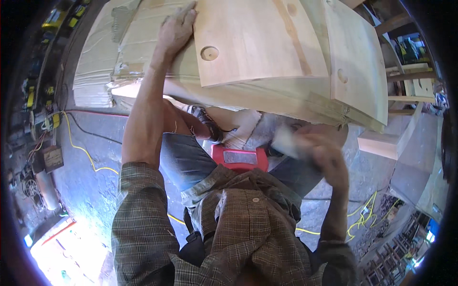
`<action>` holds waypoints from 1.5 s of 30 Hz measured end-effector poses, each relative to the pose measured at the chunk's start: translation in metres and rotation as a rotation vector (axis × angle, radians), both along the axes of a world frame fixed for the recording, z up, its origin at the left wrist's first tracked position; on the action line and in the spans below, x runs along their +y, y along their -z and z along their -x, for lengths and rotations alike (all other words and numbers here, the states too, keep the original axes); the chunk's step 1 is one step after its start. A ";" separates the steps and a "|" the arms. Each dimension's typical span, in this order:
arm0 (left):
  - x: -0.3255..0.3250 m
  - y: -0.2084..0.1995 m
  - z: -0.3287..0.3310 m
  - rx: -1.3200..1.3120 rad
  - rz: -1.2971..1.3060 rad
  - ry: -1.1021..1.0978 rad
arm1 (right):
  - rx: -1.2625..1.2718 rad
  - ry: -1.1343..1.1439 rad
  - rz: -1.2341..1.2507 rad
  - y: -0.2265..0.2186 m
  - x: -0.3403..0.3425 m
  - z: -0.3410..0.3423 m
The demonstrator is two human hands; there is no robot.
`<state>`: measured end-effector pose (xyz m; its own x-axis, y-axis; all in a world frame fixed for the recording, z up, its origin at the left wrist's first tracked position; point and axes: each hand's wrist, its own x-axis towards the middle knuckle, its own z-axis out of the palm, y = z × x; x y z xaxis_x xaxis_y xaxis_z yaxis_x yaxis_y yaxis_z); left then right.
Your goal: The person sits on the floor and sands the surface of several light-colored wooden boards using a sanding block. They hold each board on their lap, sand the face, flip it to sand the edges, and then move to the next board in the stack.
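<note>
Sanding seems under way: at 4 o'clock the right hand (320, 151), motion-blurred, is clenched around a small pale pad (286, 142) against the front edge of the stacked boards. Further out, at 12 o'clock, the pale square wooden panel with round holes (257, 40) lies on a cardboard-covered worktop (102, 52). The left hand (177, 29) presses flat on its left edge, fingers spread. It looks stiff, light and dry; I would grip it by the side edges.

A yellow cable (81, 150) snakes over the grey concrete floor (95, 190). Flattened cardboard (102, 52) lies at upper left, a pale wooden block (381, 143) at right.
</note>
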<state>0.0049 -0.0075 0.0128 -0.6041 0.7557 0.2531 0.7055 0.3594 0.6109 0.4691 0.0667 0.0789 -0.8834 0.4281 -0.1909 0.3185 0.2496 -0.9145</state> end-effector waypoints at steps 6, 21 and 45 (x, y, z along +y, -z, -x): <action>-0.058 0.013 -0.118 0.349 0.081 0.080 | 0.249 0.614 0.236 0.105 0.000 -0.042; -0.068 -0.023 -0.143 0.653 0.142 0.162 | -0.056 0.041 0.145 0.104 -0.015 0.018; -0.057 -0.028 -0.103 0.281 0.359 -0.017 | 0.357 0.179 -0.256 0.030 -0.013 0.031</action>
<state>0.1077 -0.0646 0.0409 -0.5627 0.8159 0.1331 0.8181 0.5265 0.2314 0.4386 0.0540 0.0490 -0.7827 0.5729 0.2430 0.0540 0.4515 -0.8906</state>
